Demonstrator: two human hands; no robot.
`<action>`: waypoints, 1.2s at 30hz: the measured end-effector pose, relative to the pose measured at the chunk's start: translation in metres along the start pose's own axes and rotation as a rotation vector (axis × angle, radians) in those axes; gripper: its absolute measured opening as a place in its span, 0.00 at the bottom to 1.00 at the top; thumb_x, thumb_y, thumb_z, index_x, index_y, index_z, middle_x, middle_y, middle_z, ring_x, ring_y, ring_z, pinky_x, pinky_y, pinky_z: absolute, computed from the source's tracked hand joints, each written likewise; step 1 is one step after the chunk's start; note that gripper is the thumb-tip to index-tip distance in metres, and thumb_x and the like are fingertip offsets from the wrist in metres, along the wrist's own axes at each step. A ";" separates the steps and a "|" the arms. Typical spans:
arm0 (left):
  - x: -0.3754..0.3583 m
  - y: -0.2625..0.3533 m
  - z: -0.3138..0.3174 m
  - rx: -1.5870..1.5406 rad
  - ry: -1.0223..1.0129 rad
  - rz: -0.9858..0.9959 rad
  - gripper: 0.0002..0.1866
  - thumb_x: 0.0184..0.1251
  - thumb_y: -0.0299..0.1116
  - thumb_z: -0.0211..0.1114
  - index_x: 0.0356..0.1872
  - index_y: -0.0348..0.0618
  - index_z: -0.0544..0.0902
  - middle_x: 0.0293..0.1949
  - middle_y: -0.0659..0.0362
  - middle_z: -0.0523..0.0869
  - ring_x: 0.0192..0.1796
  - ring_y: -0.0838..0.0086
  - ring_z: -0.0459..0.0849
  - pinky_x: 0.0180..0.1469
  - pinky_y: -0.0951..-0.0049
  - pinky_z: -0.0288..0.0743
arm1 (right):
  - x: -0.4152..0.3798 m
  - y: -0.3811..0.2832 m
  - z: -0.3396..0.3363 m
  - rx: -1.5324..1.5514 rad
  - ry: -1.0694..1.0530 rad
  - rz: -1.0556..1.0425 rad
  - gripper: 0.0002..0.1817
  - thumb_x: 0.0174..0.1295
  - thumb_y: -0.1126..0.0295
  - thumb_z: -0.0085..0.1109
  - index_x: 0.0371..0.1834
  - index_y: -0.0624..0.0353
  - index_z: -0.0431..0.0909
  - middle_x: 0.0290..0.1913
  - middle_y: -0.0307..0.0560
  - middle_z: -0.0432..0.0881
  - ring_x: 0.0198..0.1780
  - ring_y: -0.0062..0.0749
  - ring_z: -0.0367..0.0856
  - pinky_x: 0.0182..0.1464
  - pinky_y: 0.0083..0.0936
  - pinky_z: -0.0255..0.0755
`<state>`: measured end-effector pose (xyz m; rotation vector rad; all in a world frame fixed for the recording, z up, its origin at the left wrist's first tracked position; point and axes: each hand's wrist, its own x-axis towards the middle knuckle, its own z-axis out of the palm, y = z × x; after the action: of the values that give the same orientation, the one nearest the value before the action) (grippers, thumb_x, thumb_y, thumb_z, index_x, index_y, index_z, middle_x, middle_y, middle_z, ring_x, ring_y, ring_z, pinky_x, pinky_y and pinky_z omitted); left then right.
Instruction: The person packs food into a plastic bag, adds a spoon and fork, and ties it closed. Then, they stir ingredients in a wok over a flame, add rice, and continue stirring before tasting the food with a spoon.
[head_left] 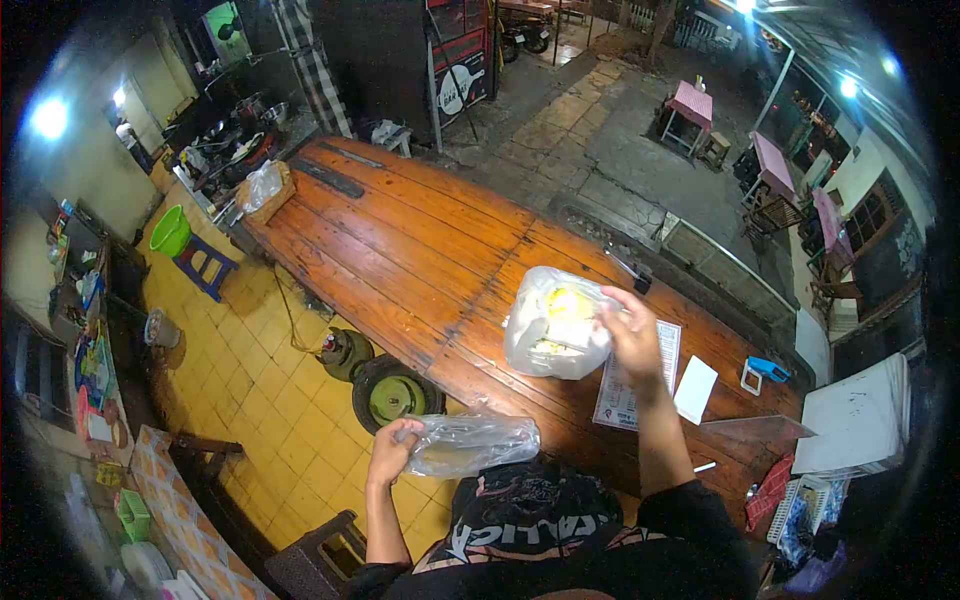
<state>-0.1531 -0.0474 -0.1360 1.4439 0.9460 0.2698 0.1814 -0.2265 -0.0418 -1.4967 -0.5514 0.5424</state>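
Observation:
On the wooden table (400,235) stands a whitish plastic bag (558,325) with yellow and white contents that I cannot make out. My right hand (632,335) is at the bag's right side, its fingers closed on the edge. My left hand (395,450) pinches one end of a clear, crumpled plastic bag (475,445), which stretches across the near table edge in front of my body. A printed sheet (664,350) lies partly under my right forearm. Beside it is a white card (696,390).
A blue object (768,368) and a stack of white sheets (850,415) are at the right. A basket (268,195) sits at the table's far left end. Below are gas cylinders (345,353), a blue stool (207,267) and a green basin (171,232).

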 end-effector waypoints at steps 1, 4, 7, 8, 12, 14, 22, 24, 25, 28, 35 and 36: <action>-0.001 0.008 0.000 0.003 0.003 0.001 0.07 0.56 0.20 0.57 0.35 0.38 0.79 0.31 0.64 0.79 0.32 0.82 0.74 0.33 0.80 0.68 | 0.001 0.001 0.024 0.023 0.018 -0.041 0.24 0.62 0.68 0.54 0.60 0.63 0.61 0.32 0.47 0.80 0.36 0.26 0.80 0.34 0.20 0.72; -0.006 0.025 0.001 0.029 -0.030 -0.128 0.09 0.53 0.20 0.59 0.36 0.39 0.80 0.34 0.64 0.79 0.34 0.82 0.74 0.36 0.80 0.69 | 0.009 -0.005 0.065 -0.354 0.050 -0.177 0.26 0.61 0.69 0.53 0.61 0.62 0.57 0.35 0.51 0.80 0.37 0.32 0.81 0.38 0.23 0.73; -0.011 0.019 -0.006 -0.011 -0.050 0.049 0.11 0.51 0.19 0.60 0.37 0.40 0.80 0.36 0.63 0.79 0.34 0.82 0.75 0.36 0.81 0.70 | 0.024 0.006 0.062 -0.766 0.073 -0.222 0.22 0.58 0.73 0.53 0.56 0.62 0.60 0.32 0.54 0.79 0.37 0.39 0.81 0.39 0.28 0.74; -0.013 0.018 -0.009 -0.008 -0.029 0.138 0.13 0.51 0.18 0.60 0.39 0.41 0.80 0.35 0.64 0.79 0.32 0.82 0.74 0.33 0.81 0.69 | 0.032 0.018 0.050 -0.324 0.028 -0.113 0.20 0.57 0.75 0.51 0.53 0.63 0.63 0.30 0.54 0.78 0.35 0.37 0.81 0.38 0.29 0.74; -0.017 -0.003 -0.027 0.214 0.088 0.077 0.13 0.51 0.20 0.54 0.37 0.39 0.82 0.33 0.57 0.82 0.30 0.77 0.77 0.34 0.77 0.71 | 0.027 -0.015 0.032 0.553 0.108 0.122 0.10 0.53 0.80 0.45 0.39 0.65 0.68 0.18 0.39 0.66 0.17 0.22 0.64 0.28 0.23 0.70; -0.023 0.002 -0.032 0.495 0.147 -0.149 0.13 0.55 0.25 0.50 0.33 0.37 0.84 0.28 0.51 0.82 0.29 0.71 0.80 0.36 0.74 0.73 | 0.020 -0.023 0.029 0.644 0.123 0.158 0.08 0.53 0.79 0.44 0.37 0.64 0.69 0.17 0.36 0.63 0.15 0.20 0.60 0.25 0.21 0.68; -0.009 0.004 -0.018 0.033 0.049 -0.061 0.13 0.58 0.25 0.56 0.44 0.37 0.81 0.32 0.59 0.83 0.33 0.77 0.79 0.35 0.78 0.72 | 0.007 -0.086 0.008 0.580 0.168 -0.065 0.05 0.58 0.73 0.46 0.34 0.62 0.71 0.18 0.32 0.60 0.18 0.15 0.57 0.25 0.19 0.62; -0.001 0.021 0.002 -0.044 0.011 -0.122 0.15 0.58 0.25 0.58 0.47 0.37 0.79 0.37 0.59 0.82 0.34 0.79 0.78 0.35 0.79 0.72 | -0.004 -0.111 0.004 0.581 0.127 -0.145 0.06 0.58 0.72 0.47 0.35 0.62 0.70 0.19 0.31 0.58 0.19 0.15 0.57 0.26 0.19 0.61; 0.005 0.024 0.015 -0.218 -0.033 -0.008 0.18 0.56 0.25 0.60 0.50 0.38 0.77 0.41 0.57 0.80 0.36 0.80 0.78 0.34 0.80 0.72 | -0.010 -0.124 0.001 0.578 0.110 -0.179 0.06 0.58 0.71 0.47 0.35 0.62 0.70 0.19 0.31 0.58 0.19 0.15 0.56 0.27 0.19 0.61; 0.022 0.046 0.036 -0.473 -0.175 0.102 0.24 0.53 0.23 0.62 0.55 0.38 0.73 0.50 0.54 0.77 0.38 0.80 0.78 0.33 0.80 0.74 | -0.032 -0.169 -0.007 0.566 0.037 -0.287 0.10 0.59 0.67 0.46 0.37 0.63 0.69 0.20 0.32 0.57 0.20 0.15 0.56 0.28 0.19 0.59; 0.067 0.083 0.113 -1.030 -0.455 0.080 0.32 0.48 0.19 0.59 0.61 0.37 0.66 0.52 0.54 0.76 0.44 0.75 0.80 0.41 0.82 0.76 | -0.063 -0.224 -0.034 0.671 -0.064 -0.375 0.14 0.64 0.65 0.42 0.40 0.66 0.69 0.22 0.36 0.59 0.23 0.18 0.56 0.31 0.21 0.56; 0.087 0.061 0.127 -0.995 -0.586 0.102 0.31 0.48 0.21 0.56 0.60 0.37 0.66 0.53 0.53 0.76 0.45 0.73 0.79 0.43 0.78 0.77 | -0.065 -0.226 -0.035 0.688 -0.062 -0.382 0.14 0.64 0.65 0.42 0.39 0.67 0.69 0.22 0.36 0.60 0.23 0.19 0.56 0.31 0.20 0.55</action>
<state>0.0109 -0.0690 -0.1323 0.5731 0.1702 0.3052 0.1530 -0.2967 0.1833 -0.7017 -0.6028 0.4174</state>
